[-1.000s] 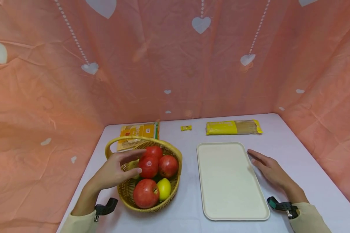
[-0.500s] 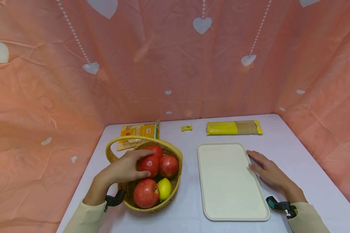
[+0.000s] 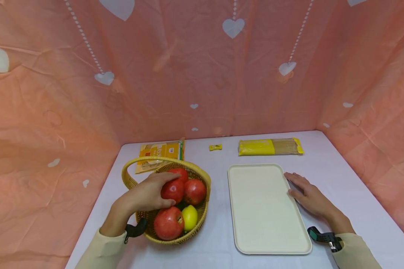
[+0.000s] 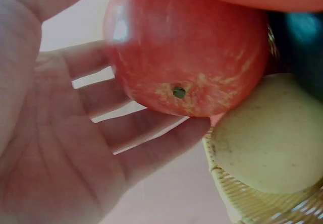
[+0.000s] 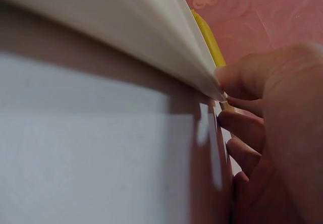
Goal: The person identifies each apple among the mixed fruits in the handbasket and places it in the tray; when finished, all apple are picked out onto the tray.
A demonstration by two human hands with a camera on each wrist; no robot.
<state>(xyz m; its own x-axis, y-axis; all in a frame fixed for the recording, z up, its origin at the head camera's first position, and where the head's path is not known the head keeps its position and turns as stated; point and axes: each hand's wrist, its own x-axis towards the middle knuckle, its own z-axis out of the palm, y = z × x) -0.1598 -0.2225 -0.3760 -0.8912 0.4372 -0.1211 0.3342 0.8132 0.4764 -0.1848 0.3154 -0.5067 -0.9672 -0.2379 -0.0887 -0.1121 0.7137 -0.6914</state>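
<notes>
My left hand (image 3: 147, 195) reaches into the wicker basket (image 3: 207, 179) and holds a round red apple (image 3: 172, 190). In the left wrist view its fingers wrap round the far side of the apple, while the thumb tip is out of sight. Around it lie more red fruit, one large apple (image 3: 168, 223) at the front and a yellow lemon (image 3: 190, 218). A pale fruit (image 4: 270, 138) shows beside the held apple in the left wrist view. My right hand (image 3: 312, 200) touches the right edge of the cream tray (image 3: 266, 213) with thumb and fingertips, fingers fairly straight.
Behind the basket lies an orange food packet (image 3: 159, 151), partly hidden by the handle (image 3: 134, 161). A small yellow wrapped sweet (image 3: 215, 147) and a yellow packet of noodles (image 3: 270, 147) lie along the back of the white table (image 3: 219, 224). Pink cloth (image 3: 202, 74) surrounds it.
My left hand has moved right and down from above the basket onto the red apple, its fingers drawn round it. The right hand has shifted slightly left against the tray.
</notes>
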